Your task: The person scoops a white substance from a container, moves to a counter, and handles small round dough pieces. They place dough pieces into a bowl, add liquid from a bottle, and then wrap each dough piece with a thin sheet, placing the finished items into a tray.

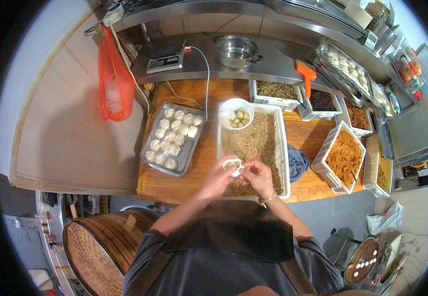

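In my left hand (218, 177) lies a round of white dough (233, 167) with some filling in its middle. The fingertips of my right hand (259, 175) pinch the dough's right edge. Both hands are over the near part of a white plastic tub (287, 159) of brown crumbly filling (251, 137). A white bowl (225, 117) with several small round pale-green pieces rests at the tub's far left. To the left, a grey tray (189, 155) holds several white dough buns (175, 125) under clear film.
White containers of fillings (343, 159) line the right side. A blue cloth (297, 163) lies beside the tub. On the steel shelf are a digital scale (166, 62), a steel pot (236, 51) and an orange-handled brush (307, 76). Bamboo steamers (125, 225) stand at lower left.
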`<control>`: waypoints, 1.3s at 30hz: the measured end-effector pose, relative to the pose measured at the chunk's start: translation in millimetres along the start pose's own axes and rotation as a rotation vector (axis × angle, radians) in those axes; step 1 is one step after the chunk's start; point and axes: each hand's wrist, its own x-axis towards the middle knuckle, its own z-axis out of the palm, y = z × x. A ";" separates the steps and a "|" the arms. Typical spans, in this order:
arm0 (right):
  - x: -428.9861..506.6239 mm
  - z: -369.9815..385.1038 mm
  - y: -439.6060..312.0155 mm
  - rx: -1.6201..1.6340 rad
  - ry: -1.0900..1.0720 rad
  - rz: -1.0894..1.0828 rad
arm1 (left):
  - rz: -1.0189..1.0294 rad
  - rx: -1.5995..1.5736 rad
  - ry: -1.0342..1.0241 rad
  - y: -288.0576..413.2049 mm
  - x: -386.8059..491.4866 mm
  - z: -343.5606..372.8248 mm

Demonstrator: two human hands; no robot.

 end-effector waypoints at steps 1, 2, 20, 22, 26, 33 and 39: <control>0.1 -0.9 0.8 -0.080 0.014 0.048 | -0.007 0.027 0.011 -0.7 0.0 -0.9; 0.0 -1.6 2.1 -0.181 0.000 -0.113 | -0.016 0.050 0.023 -0.2 -0.2 -1.1; 1.4 -0.1 -0.3 -0.122 -0.013 -0.094 | -0.012 0.109 0.111 4.9 2.0 6.8; 0.7 0.8 -5.1 -0.121 0.023 -0.064 | 0.000 0.112 0.103 3.4 2.7 5.8; 0.9 -0.1 -8.6 -0.161 -0.013 -0.059 | -0.019 0.124 0.111 2.3 3.4 4.9; 4.3 -3.2 2.2 -0.400 -0.002 -0.341 | -0.065 0.188 0.031 23.2 -2.3 11.7; 3.8 -4.2 -1.7 0.101 -0.012 -0.040 | 0.004 0.142 0.046 33.8 -8.3 24.4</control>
